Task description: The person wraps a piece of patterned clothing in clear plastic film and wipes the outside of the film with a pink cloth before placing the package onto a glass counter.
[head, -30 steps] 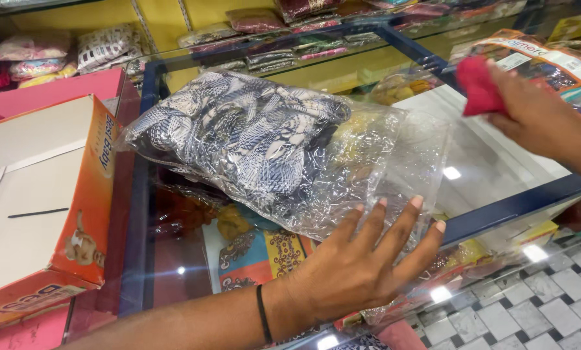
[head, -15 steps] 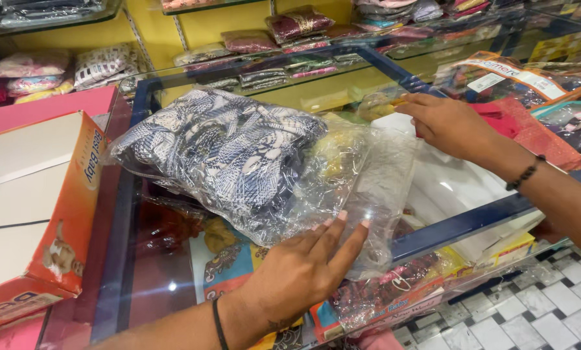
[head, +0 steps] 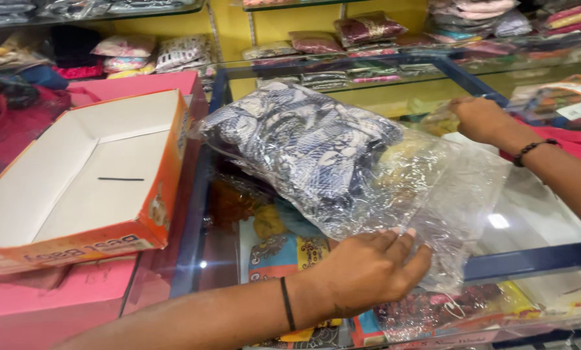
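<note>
My left hand (head: 368,272) pinches the near edge of the clear plastic bag (head: 433,188), fingers curled closed on the film at its open end. Inside sits the folded blue-and-white printed cloth (head: 303,139), pushed toward the closed end, which lies tilted on the glass counter (head: 530,220) with its corner hanging toward the open orange-edged box (head: 89,181). Changed since a second ago: my right hand (head: 475,116) had a red piece of cloth pinched up in the air, now that is gone from it and the hand has come down on the far edge of the bag mouth, knuckles up; I cannot tell if it grips the film or only presses it. Left hand was flat and spread over the plastic, now bunched on it. So both hands are on the bag's open end, cloth fully inside. Packed cloth bundles (head: 368,29) line the yellow shelves behind, more packets under the glass.
</note>
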